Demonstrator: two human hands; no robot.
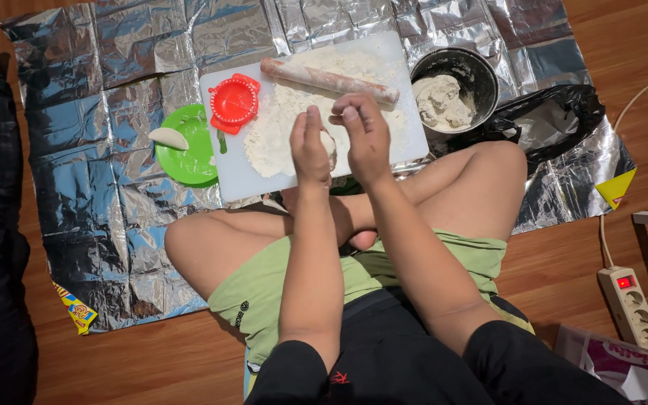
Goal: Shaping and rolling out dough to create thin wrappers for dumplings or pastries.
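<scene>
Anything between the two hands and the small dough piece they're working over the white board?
Nothing visible. The left hand and right hand press directly on the small pale dough piece from either side. The floured wooden rolling pin lies farther back on the white plastic cutting board, apart from the hands.

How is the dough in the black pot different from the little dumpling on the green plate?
The dough in the pot is a big, lumpy, rough mass, while the dumpling is small, smooth and folded into a half-moon. The dough sits deep inside the black pot, right of the cutting board; the dumpling lies on the flat green plate, on the left. Both are pale, off-white.
</scene>
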